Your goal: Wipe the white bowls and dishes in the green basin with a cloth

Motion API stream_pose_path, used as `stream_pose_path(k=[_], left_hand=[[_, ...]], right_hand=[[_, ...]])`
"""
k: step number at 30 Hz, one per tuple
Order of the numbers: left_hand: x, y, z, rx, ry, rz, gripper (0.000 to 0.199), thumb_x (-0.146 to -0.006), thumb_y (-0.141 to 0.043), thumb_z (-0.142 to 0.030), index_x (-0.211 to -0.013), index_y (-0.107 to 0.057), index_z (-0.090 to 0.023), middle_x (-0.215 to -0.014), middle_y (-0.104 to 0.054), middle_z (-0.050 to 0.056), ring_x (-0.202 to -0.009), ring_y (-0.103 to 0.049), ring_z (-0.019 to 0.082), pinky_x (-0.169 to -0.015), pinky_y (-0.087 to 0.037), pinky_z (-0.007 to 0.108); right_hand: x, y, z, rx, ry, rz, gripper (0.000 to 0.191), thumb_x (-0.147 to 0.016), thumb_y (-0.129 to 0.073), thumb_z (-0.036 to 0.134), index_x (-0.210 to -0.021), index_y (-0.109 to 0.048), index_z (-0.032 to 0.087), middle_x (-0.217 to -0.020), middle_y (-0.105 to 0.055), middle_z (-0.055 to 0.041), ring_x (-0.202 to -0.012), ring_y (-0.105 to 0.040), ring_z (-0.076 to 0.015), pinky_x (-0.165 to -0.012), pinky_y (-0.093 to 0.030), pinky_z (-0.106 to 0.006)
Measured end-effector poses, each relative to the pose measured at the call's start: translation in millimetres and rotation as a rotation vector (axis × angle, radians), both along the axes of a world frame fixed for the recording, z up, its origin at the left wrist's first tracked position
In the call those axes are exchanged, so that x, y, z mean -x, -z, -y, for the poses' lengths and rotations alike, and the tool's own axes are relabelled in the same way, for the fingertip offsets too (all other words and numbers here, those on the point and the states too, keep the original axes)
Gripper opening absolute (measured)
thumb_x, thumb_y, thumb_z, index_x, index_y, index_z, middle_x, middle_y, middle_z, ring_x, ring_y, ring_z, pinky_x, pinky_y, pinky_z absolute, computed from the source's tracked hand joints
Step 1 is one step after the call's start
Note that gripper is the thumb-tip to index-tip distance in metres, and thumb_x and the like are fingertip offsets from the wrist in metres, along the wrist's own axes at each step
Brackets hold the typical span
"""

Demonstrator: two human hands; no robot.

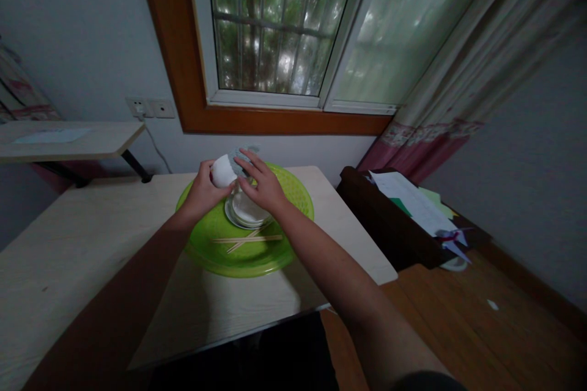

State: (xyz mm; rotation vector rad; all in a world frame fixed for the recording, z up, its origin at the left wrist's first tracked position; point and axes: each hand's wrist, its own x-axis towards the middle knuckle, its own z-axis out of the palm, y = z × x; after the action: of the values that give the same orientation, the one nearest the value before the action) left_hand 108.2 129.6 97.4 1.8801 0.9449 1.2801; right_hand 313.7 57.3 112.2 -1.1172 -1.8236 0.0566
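My left hand (pixel 205 190) is closed around a small white bowl (pixel 222 172), which is raised above a round green tray (pixel 250 267) and tilted on its side. My right hand (pixel 263 187) presses a grey cloth (pixel 237 162) against the right side of that bowl. Just below both hands, a stack of white dishes (pixel 247 211) rests in the tray, partly covered by my right hand. In front of the stack lie several thin wooden chopsticks (pixel 247 239), some crossing each other.
The tray stands on a pale wooden table (pixel 151 269). A small raised shelf (pixel 73 140) is at the left, with a wall socket (pixel 149 107) behind it. To the right, a dark cabinet (pixel 380 220) bears papers (pixel 413 198). A window and curtain (pixel 440 61) are beyond.
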Motion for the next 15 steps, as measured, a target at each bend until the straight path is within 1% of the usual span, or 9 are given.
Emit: stream_pose_path(k=[2,3,5,8,11,13,15], left_hand=[[1,2.2,-3,0.013,-0.041,0.022,0.076,-0.067,-0.098,-0.037,-0.128,-0.053,-0.025,-0.128,-0.070,0.010,-0.119,-0.072,0.031,-0.102,-0.059,0.043],[1,2.9,-4,0.022,-0.053,0.043,0.078,-0.066,-0.098,-0.037,-0.129,-0.052,-0.025,-0.129,-0.070,0.011,-0.119,-0.073,0.031,-0.102,-0.059,0.043],[3,3.9,-6,0.044,-0.052,0.098,0.082,-0.066,-0.099,-0.035,-0.132,-0.051,-0.025,-0.132,-0.068,0.012,-0.121,-0.073,0.031,-0.102,-0.060,0.044],[4,6.1,-9,0.074,-0.036,0.175,0.084,-0.066,-0.099,-0.035,-0.134,-0.051,-0.025,-0.133,-0.067,0.012,-0.123,-0.074,0.031,-0.104,-0.061,0.046],[2,10.2,-13,0.084,0.005,0.239,0.085,-0.064,-0.100,-0.038,-0.132,-0.051,-0.026,-0.130,-0.068,0.010,-0.120,-0.075,0.032,-0.106,-0.061,0.049],[0,13.1,-16,0.095,0.033,0.279,0.086,-0.061,-0.100,-0.039,-0.130,-0.050,-0.027,-0.127,-0.068,0.009,-0.118,-0.075,0.032,-0.107,-0.060,0.051],[-1,15.3,-19,0.114,0.043,0.296,0.087,-0.059,-0.101,-0.041,-0.128,-0.050,-0.026,-0.126,-0.068,0.009,-0.118,-0.075,0.033,-0.108,-0.059,0.052]], right_hand=[[-7,4.2,-5,0.034,0.010,-0.087,0.059,-0.107,-0.073,0.042,-0.164,-0.064,0.035,-0.181,-0.051,-0.0075,-0.169,-0.047,-0.0287,-0.141,-0.038,-0.055],[-9,6.6,-8,0.059,0.013,-0.132,0.062,-0.104,-0.077,0.045,-0.165,-0.064,0.034,-0.180,-0.053,-0.0089,-0.168,-0.050,-0.0295,-0.140,-0.039,-0.054],[-13,11.6,-15,0.130,0.019,-0.232,0.070,-0.098,-0.085,0.049,-0.163,-0.065,0.032,-0.174,-0.059,-0.0113,-0.163,-0.055,-0.0315,-0.138,-0.043,-0.054],[-12,18.2,-20,0.256,0.008,-0.422,0.080,-0.089,-0.092,0.052,-0.160,-0.065,0.028,-0.167,-0.066,-0.0126,-0.153,-0.064,-0.0333,-0.130,-0.052,-0.054],[-7,22.0,-19,0.374,-0.061,-0.603,0.094,-0.079,-0.098,0.055,-0.160,-0.058,0.028,-0.166,-0.065,-0.0127,-0.143,-0.071,-0.0328,-0.122,-0.060,-0.054],[-5,22.2,-16,0.427,-0.116,-0.684,0.101,-0.074,-0.101,0.056,-0.158,-0.053,0.029,-0.165,-0.065,-0.0124,-0.137,-0.073,-0.0315,-0.119,-0.063,-0.054],[-4,20.6,-13,0.438,-0.143,-0.733,0.103,-0.072,-0.102,0.058,-0.156,-0.050,0.029,-0.164,-0.064,-0.0126,-0.136,-0.073,-0.0306,-0.119,-0.063,-0.053]])
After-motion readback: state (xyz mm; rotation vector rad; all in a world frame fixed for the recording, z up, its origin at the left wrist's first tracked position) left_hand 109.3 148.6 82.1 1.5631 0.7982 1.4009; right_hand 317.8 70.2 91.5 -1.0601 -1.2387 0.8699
